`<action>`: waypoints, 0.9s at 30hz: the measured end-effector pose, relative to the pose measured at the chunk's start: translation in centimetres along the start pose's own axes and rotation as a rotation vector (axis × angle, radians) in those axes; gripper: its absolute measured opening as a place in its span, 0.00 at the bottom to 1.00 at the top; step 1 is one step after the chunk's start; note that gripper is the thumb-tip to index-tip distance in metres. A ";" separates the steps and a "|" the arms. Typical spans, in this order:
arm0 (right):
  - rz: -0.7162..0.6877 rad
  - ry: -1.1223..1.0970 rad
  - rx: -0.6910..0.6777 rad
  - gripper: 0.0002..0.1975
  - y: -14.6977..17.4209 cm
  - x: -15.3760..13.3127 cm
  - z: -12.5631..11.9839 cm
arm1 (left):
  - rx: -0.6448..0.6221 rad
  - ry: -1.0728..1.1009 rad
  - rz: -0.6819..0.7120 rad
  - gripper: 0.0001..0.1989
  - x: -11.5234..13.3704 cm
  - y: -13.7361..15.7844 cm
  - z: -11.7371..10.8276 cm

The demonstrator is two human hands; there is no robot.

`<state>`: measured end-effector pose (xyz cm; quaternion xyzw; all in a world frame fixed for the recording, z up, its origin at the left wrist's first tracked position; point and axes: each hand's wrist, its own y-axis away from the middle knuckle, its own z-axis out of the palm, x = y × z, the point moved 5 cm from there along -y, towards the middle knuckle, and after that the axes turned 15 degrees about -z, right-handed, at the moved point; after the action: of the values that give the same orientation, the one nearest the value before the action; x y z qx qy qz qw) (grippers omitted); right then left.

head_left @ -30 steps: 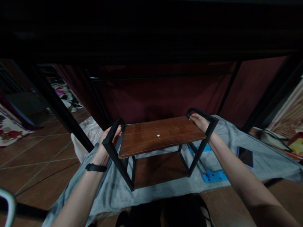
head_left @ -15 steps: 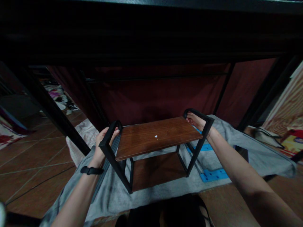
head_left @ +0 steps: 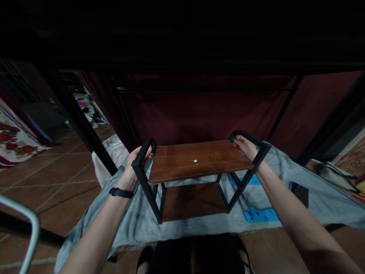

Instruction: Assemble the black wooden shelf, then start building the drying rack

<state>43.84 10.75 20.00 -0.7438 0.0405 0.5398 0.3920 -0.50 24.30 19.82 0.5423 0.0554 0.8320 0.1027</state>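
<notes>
A small two-tier shelf rack (head_left: 201,161) stands on a grey cloth (head_left: 137,226), with brown wood-look boards and black metal side frames. A small white heart-shaped mark sits on its upper board. My left hand (head_left: 134,161), below a black wristband (head_left: 121,193), is closed around the far upper part of the left side frame (head_left: 145,152). On the other side, my right hand (head_left: 245,147) has its fingers curled at the rounded far end of the right side frame (head_left: 252,140). The side frames partly hide the fingers of both hands.
Blue perforated pieces (head_left: 261,215) lie on the cloth, right of the rack. Farther right is a dark phone-like object (head_left: 299,192). Black posts (head_left: 82,125) and a dark beam frame the space, with a dark red panel (head_left: 205,118) behind. A pale metal tube (head_left: 34,228) shows lower left.
The camera view has shifted, so the rack and both hands appear a little farther right. Both hands keep their places on the side frames. A pale tube has come into view at lower left.
</notes>
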 end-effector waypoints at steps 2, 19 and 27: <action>0.043 -0.009 -0.040 0.14 0.0 -0.3 0.2 | -0.032 -0.106 0.115 0.10 0.3 0.2 0.1; 0.193 0.025 -0.050 0.11 0.0 -2.1 0.2 | -0.005 -0.538 0.500 0.09 2.5 1.7 0.4; 0.261 -0.047 -0.075 0.08 -0.5 -1.1 0.0 | -0.034 -0.571 0.535 0.08 2.6 1.0 0.3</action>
<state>43.62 10.62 21.20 -0.7336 0.1074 0.6045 0.2913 -1.36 23.95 22.46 0.7455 -0.1326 0.6459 -0.0977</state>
